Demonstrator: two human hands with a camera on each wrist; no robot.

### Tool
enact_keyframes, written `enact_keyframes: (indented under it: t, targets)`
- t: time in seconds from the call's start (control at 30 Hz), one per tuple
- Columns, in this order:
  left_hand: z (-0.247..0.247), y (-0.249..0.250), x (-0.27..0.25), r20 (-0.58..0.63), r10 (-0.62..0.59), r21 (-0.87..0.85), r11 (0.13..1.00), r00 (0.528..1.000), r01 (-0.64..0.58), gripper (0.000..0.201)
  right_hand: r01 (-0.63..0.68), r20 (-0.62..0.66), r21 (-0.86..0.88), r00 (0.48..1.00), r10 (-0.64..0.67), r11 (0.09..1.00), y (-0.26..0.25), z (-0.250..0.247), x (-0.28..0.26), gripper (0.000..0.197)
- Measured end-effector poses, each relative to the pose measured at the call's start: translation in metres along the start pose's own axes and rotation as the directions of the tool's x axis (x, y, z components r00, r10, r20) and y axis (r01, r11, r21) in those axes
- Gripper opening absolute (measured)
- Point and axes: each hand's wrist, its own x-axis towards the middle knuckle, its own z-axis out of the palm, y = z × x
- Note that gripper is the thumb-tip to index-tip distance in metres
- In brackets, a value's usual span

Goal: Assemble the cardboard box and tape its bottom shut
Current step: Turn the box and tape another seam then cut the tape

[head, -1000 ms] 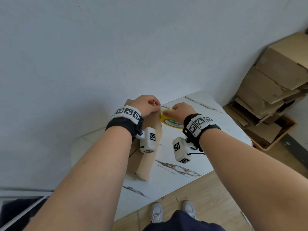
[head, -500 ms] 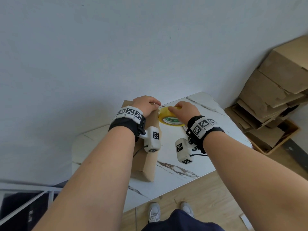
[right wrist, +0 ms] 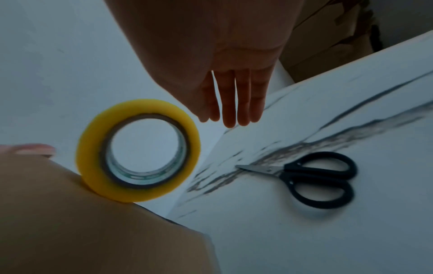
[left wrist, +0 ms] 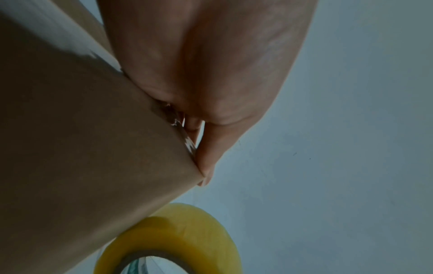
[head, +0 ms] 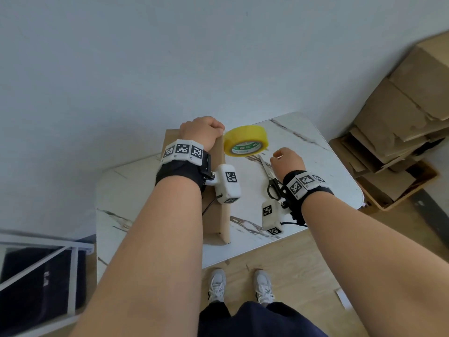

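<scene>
Left hand (head: pixel 202 131) pins tape, seemingly, onto the box (head: pixel 218 190) edge; right hand (head: pixel 288 161) hangs open, empty; cutting remains, scissors (right wrist: pixel 311 176) untouched.

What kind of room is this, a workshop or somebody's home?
Probably a makeshift packing corner, not a proper workshop. Flattened cardboard boxes are heaped against the wall, and a small marble-patterned table holds a yellow tape roll, scissors and a cardboard box.
</scene>
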Motion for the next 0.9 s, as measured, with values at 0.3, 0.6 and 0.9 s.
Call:
enact_keyframes:
  t: [0.3, 0.6, 0.9]
  targets:
    - [0.003, -0.005, 0.008, 0.027, -0.021, -0.06, 0.998, 0.999, 0.023, 0.019, -0.082, 0.157, -0.313, 0.978, 0.136, 0.946, 0.039, 0.025, 0.009, 0.014]
    - [0.003, -0.012, 0.013, 0.046, -0.018, -0.089, 0.996, 0.999, 0.022, 0.013, -0.079, 0.187, -0.389, 0.969, 0.162, 0.918, 0.049, 0.042, 0.007, 0.029]
    - [0.004, -0.012, 0.012, 0.049, -0.043, -0.101, 0.994, 0.998, 0.048, 0.014, -0.091, 0.239, -0.297, 0.957, 0.166, 0.951, 0.037, 0.035, 0.004, 0.04]
